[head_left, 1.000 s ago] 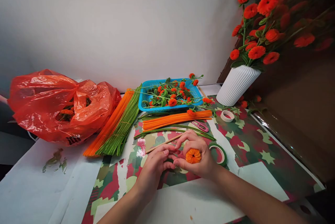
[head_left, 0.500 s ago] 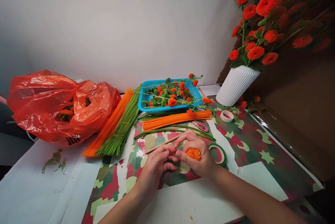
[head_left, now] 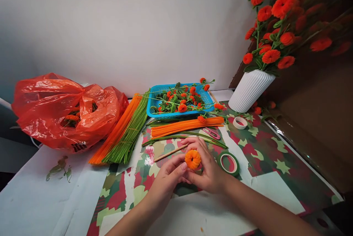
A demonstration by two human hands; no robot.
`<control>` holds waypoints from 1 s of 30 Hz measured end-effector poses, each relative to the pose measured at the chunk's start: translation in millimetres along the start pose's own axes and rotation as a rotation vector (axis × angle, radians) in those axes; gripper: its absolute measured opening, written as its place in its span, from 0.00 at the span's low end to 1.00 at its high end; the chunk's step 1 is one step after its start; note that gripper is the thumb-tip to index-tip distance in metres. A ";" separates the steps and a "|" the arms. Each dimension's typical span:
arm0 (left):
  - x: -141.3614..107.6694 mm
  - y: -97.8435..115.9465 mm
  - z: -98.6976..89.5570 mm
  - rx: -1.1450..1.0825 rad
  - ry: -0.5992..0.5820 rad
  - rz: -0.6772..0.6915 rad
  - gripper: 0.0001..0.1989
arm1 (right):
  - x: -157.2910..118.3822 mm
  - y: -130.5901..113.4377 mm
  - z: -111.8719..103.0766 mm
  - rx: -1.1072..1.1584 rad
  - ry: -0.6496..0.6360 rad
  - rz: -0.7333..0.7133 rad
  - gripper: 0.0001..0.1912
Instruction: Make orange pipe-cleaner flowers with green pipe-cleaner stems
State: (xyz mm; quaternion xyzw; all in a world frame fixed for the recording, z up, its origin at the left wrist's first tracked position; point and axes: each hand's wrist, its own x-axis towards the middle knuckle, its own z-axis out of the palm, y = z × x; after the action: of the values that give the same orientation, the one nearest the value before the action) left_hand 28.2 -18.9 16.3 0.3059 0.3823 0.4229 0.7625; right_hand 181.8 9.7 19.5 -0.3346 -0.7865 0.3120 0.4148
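Observation:
An orange pipe-cleaner flower (head_left: 192, 160) faces up between my two hands, its petals ringed round a dark centre. My left hand (head_left: 166, 176) has its thumb and fingers closed at the flower's lower left edge. Around the right and far side, my right hand (head_left: 208, 168) curls its fingers and holds the flower. What lies under the bloom is hidden by the fingers. Just beyond my hands is a thin wooden stick (head_left: 169, 153). A roll of green tape (head_left: 235, 168) lies flat to the right of my right hand.
Behind are orange pipe cleaners (head_left: 182, 127), a pink snipper (head_left: 211, 133) and a blue basket (head_left: 151, 111) of small flowers. Orange and green bundles (head_left: 125, 136) and a red plastic bag (head_left: 49, 118) lie left. White tape (head_left: 236, 125) and a white vase (head_left: 249, 90) of flowers stand right.
The orange flower has moved left out of my right palm and turned face up. My left hand has come against it, closing the gap between the hands.

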 end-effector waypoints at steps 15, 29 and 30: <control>1.1 2.4 -2.6 -0.018 0.207 0.099 0.16 | -3.0 4.5 6.3 -0.303 0.298 -0.219 0.16; -1.0 7.1 -3.3 0.020 0.216 0.037 0.16 | -5.5 8.5 -1.1 -0.453 0.215 -0.323 0.15; -1.0 7.7 -3.0 0.017 0.221 0.033 0.16 | -5.9 9.2 -0.6 -0.454 0.213 -0.323 0.15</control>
State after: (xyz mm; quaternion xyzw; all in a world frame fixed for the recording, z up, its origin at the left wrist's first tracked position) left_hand 22.1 -15.8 21.1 0.2703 0.4626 0.4632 0.7059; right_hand 187.4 10.6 10.1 -0.3204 -0.8313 0.0213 0.4537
